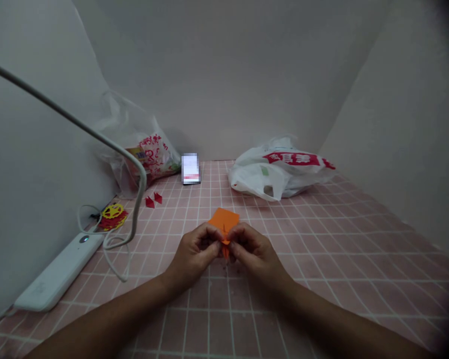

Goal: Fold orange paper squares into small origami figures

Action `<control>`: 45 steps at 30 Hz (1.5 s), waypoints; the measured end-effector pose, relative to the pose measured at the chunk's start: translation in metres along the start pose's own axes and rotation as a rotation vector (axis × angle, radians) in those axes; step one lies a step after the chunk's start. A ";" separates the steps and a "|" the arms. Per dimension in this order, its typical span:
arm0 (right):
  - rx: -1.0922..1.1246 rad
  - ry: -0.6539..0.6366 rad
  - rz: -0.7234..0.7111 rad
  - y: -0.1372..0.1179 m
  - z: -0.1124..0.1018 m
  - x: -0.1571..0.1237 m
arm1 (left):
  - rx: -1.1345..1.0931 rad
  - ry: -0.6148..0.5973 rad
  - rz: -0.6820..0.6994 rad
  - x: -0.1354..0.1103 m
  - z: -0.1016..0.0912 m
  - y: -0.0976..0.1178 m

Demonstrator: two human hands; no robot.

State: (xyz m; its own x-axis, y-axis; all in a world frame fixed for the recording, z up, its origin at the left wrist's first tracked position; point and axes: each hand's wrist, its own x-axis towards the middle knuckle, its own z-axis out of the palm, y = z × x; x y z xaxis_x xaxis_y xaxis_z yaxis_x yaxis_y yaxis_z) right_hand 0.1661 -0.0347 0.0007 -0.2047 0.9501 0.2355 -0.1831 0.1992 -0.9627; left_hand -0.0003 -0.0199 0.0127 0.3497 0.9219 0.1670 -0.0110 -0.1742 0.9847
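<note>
Between both hands [195,251] [256,249], orange paper [225,218]

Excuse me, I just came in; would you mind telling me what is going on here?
The person's left hand and right hand are pinching a small, folded piece of orange paper between them. A flat orange section shows just beyond; whether it belongs to the same piece is unclear. Farther off to the left, two small red folded pieces lie on the pink gridded surface.
</note>
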 end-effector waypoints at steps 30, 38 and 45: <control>-0.327 -0.062 -0.098 -0.001 -0.009 0.004 | -0.365 0.005 -0.304 0.007 -0.008 0.000; -0.476 0.010 -0.153 -0.004 -0.008 0.003 | -0.533 -0.046 -0.457 0.010 -0.005 0.004; -0.332 0.071 0.005 -0.003 -0.007 0.003 | -0.366 -0.092 -0.258 0.006 -0.001 -0.001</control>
State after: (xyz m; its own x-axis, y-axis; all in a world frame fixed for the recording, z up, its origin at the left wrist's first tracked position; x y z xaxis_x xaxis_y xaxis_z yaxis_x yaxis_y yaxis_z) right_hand 0.1726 -0.0305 0.0030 -0.1355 0.9633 0.2319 0.1431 0.2507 -0.9574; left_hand 0.0004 -0.0141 0.0127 0.4663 0.8814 -0.0750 -0.2367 0.2060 0.9495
